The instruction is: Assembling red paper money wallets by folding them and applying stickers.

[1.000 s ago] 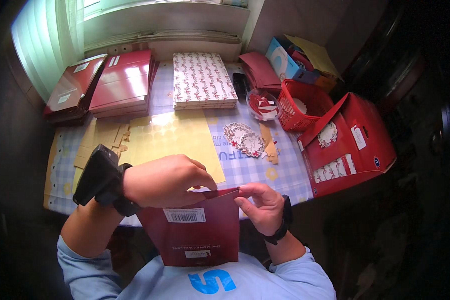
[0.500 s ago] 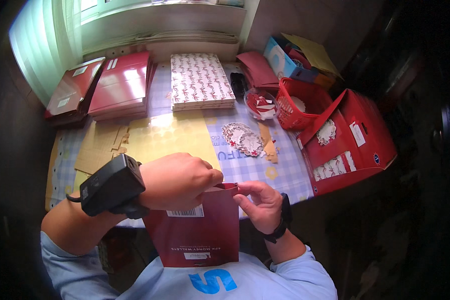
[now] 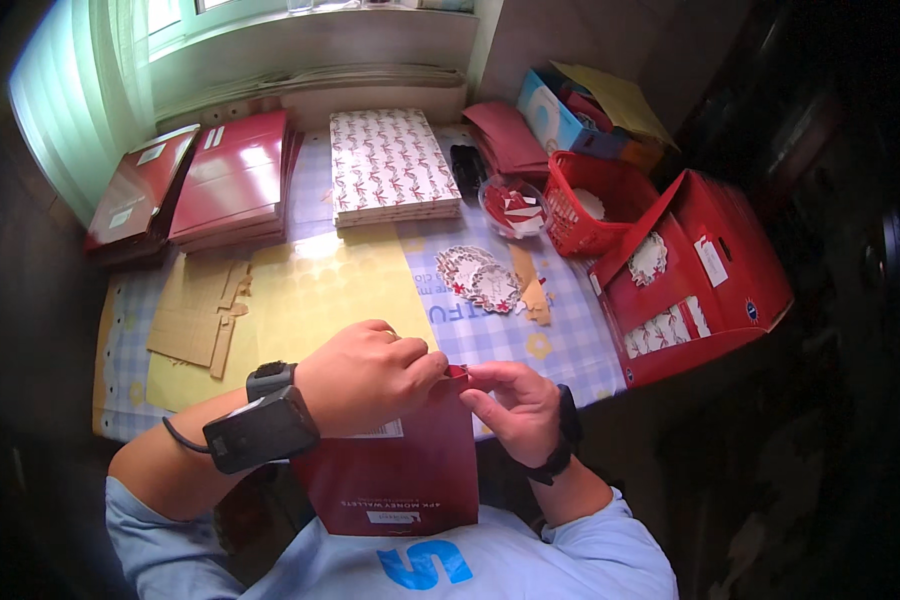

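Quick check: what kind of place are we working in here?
Probably a home packing table by a window: stacks of flat red packets, a patterned stack, and an open red box of paper cutouts on a checked tablecloth.

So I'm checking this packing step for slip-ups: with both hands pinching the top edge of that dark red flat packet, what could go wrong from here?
The dark red flat paper packet is held in the air only by its top edge, between the left hand and right hand; that thin edge might crease or tear. It hangs past the edge of the checked-cloth table, so it could fall to the floor if the pinch slips.
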{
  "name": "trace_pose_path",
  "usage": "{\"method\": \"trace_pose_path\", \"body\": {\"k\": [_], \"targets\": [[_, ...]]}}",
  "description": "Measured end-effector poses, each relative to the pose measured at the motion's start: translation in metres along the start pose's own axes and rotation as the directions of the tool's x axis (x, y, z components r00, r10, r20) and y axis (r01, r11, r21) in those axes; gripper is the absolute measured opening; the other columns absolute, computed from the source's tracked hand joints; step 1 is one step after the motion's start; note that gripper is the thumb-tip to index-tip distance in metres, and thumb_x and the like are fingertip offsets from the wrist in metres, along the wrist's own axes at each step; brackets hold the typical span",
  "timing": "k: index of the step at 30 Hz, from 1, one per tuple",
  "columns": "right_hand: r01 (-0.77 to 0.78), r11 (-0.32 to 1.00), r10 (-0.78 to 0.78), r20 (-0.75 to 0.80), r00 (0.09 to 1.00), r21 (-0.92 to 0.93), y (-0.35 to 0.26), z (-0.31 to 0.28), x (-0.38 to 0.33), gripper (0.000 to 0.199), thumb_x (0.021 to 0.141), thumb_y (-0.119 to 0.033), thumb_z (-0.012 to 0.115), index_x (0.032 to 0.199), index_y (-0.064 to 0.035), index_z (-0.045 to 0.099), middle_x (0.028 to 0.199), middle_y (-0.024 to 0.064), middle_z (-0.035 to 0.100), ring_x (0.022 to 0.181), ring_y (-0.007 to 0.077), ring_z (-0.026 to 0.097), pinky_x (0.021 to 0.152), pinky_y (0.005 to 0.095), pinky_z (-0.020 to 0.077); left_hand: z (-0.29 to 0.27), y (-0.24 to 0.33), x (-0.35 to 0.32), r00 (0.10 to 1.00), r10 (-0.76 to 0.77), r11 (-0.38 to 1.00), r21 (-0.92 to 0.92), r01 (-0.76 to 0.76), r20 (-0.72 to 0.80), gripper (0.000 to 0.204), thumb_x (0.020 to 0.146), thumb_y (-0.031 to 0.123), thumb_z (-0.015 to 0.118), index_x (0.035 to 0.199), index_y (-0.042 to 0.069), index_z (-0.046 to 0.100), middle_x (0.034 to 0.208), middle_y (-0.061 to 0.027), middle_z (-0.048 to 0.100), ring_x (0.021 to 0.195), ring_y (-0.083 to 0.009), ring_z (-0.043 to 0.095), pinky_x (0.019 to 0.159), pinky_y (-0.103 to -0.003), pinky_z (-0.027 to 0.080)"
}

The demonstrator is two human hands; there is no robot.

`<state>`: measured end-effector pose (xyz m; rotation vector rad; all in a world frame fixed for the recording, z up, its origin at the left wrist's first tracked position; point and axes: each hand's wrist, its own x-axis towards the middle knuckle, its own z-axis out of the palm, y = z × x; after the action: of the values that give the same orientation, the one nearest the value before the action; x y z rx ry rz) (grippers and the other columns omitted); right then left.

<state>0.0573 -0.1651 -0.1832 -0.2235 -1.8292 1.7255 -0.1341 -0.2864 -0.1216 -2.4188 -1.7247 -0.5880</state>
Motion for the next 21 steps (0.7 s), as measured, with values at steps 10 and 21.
{"method": "trace_pose_path", "body": {"k": [10, 21], "targets": [[-0.004, 1.000, 0.004, -0.003, 1.000, -0.023, 0.000, -0.001, 0.000, 0.029, 0.086, 0.000, 0.069, 0.114, 0.0030, 0.061, 0.102, 0.0122, 0.069, 0.094, 0.0144, 0.066, 0.084, 0.0268, 0.0535, 0.003, -0.003, -0.001, 0.998, 0.069, 0.996, 0.062, -0.068, -0.012, 0.021, 0.081, 0.011, 0.065, 0.100, 0.004, 0.061, 0.080, -0.0042, 0.061, 0.075, -0.0196, 0.066, 0.081, -0.036, 0.054], [0.015, 0.998, -0.017, 0.029, 0.999, 0.065, 0.004, -0.001, -0.001, 0.031, 0.086, 0.001, 0.069, 0.115, 0.0017, 0.059, 0.103, 0.0101, 0.067, 0.096, 0.0123, 0.063, 0.086, 0.0260, 0.0513, -0.005, 0.003, 0.003, 0.939, -0.344, 0.807, -0.517, 0.286, -0.019, 0.009, 0.082, 0.008, 0.063, 0.089, 0.003, 0.065, 0.076, -0.0133, 0.065, 0.069, -0.0307, 0.066, 0.063, -0.036, 0.054]]}}
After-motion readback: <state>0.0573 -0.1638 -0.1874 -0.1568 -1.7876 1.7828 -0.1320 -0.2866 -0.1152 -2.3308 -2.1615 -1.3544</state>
